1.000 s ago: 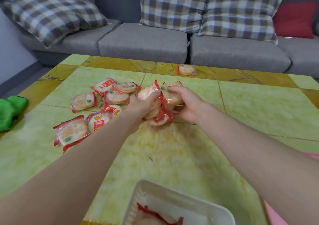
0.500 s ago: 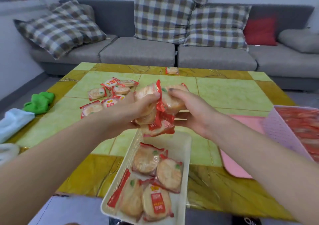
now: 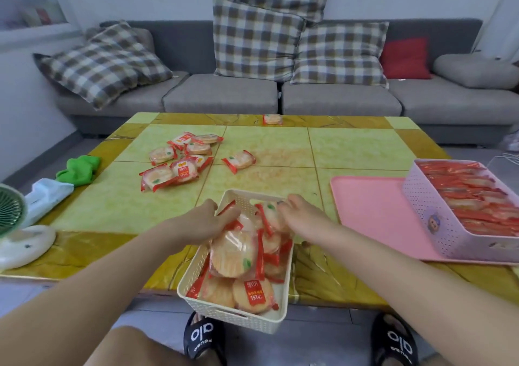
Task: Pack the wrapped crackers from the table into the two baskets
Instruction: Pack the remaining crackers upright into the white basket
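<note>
A cream basket (image 3: pixel 234 318) overhangs the table's near edge and holds a heap of wrapped crackers (image 3: pixel 233 253). Both hands are down inside its far end. My left hand (image 3: pixel 196 225) has its fingers curled on red-edged packets, and my right hand (image 3: pixel 299 215) presses a packet from the other side. A loose pile of crackers (image 3: pixel 179 163) lies on the table to the far left, with one packet (image 3: pixel 239 161) apart beside it. Another packet (image 3: pixel 272 119) sits at the far edge. The pink basket (image 3: pixel 438 225) at right is packed full of crackers.
The pink basket stands on a pink tray (image 3: pixel 370 205). A green cloth (image 3: pixel 80 169), a white cloth (image 3: pixel 47 197) and a small fan (image 3: pixel 16 233) occupy the left edge. A grey sofa (image 3: pixel 224 93) runs behind the table. My slippered feet (image 3: pixel 202 334) are under the near edge.
Both hands carried a bundle of crackers from the table's middle back toward me and lowered it into the cream basket. One packet now lies alone near the pile.
</note>
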